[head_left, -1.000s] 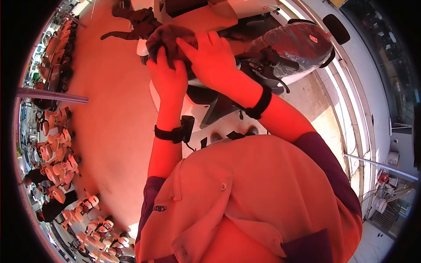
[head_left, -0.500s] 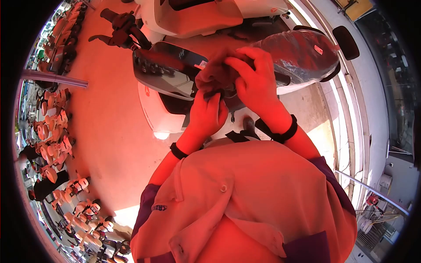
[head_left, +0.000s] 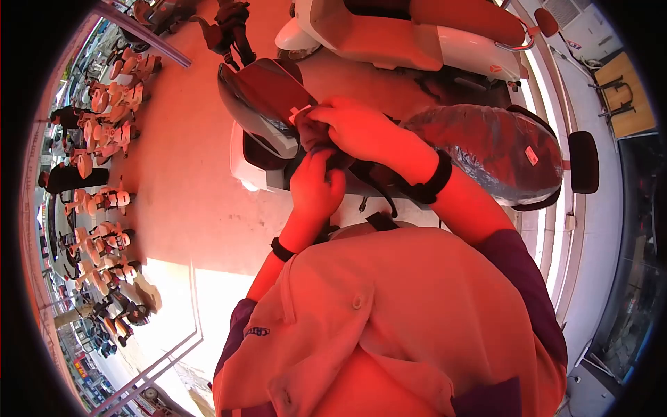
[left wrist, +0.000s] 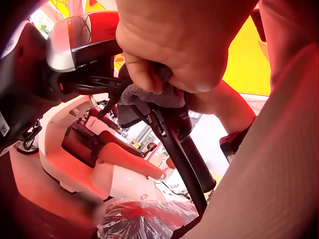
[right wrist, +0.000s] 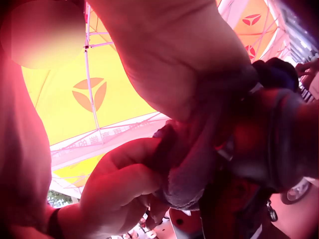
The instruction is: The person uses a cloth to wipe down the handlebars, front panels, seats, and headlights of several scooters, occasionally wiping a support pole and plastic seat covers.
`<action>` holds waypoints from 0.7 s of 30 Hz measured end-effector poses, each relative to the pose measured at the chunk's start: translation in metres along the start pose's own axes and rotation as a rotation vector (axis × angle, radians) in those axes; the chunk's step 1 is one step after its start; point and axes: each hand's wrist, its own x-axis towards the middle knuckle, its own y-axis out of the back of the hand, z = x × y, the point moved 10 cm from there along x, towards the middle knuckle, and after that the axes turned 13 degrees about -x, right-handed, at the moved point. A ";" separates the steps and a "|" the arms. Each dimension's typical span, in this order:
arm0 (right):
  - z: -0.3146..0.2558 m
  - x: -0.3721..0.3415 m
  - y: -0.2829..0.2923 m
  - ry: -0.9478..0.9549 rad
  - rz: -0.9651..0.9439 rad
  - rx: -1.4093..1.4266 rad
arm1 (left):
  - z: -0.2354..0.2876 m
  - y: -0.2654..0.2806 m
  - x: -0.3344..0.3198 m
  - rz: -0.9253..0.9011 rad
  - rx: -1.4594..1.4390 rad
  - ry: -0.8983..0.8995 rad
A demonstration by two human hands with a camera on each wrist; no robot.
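A dark grey cloth (head_left: 314,135) is bunched between both hands at the near side of a scooter's handlebar, beside the display panel (head_left: 271,87). My left hand (head_left: 314,186) pinches its lower edge, thumb and fingers curled. From above, my right hand (head_left: 361,132) grips the cloth's upper part. In the left wrist view the cloth (left wrist: 172,99) wraps the bar next to the brake lever (left wrist: 174,159) and the black handle grip (left wrist: 199,167). The right wrist view has the cloth (right wrist: 187,179) hanging in folds between the two hands, with part of the bar in shadow.
The scooter's seat (head_left: 486,153) is wrapped in clear plastic, with a black backrest (head_left: 582,162) behind it. Another pale scooter (head_left: 403,42) stands beyond. Rows of scooters (head_left: 104,201) line the left. A yellow canopy (right wrist: 60,99) shows overhead.
Both hands have brought the cloth from the middle of the handlebar, over the display, to the nearer side. The head view has turned, so the panel and the far handle now show.
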 end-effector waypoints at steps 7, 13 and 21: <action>0.000 -0.024 0.004 -0.041 -0.261 -0.281 | -0.010 -0.002 -0.005 0.014 -0.143 0.112; 0.010 -0.036 0.071 -0.027 0.156 0.022 | 0.024 0.001 0.005 -0.198 -0.334 0.108; -0.009 -0.021 -0.007 0.050 -0.092 -0.393 | -0.009 -0.012 -0.009 -0.339 -0.243 0.200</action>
